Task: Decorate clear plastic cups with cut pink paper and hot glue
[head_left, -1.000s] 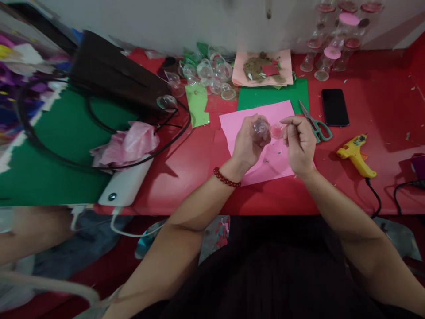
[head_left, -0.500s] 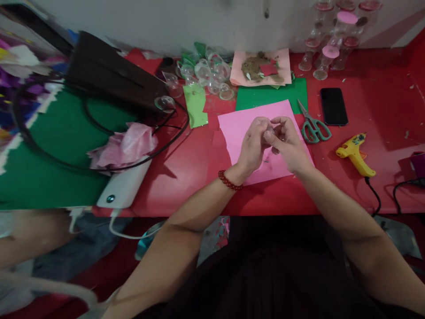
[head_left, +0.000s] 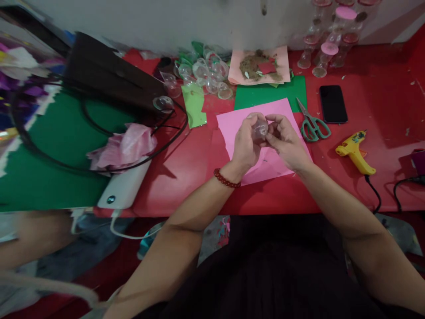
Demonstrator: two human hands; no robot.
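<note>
Above the pink paper sheet I hold a clear plastic piece that looks like a cut bottle top. My left hand is wrapped round its wide body from the left. On the other side, my right hand has thumb and fingertips closed at its narrow end; whether something small is also between them cannot be made out. Just right of the paper lie green-handled scissors.
A yellow glue gun and a black phone lie to the right. Behind are a pile of clear plastic bottle tops, paper with brown sand and stacked hourglass-shaped pieces. Left are a white power bank and a black cable loop.
The plastic piece has turned and come into clearer view between my hands. My left hand has shifted slightly left, opening a little more room between the two hands.
</note>
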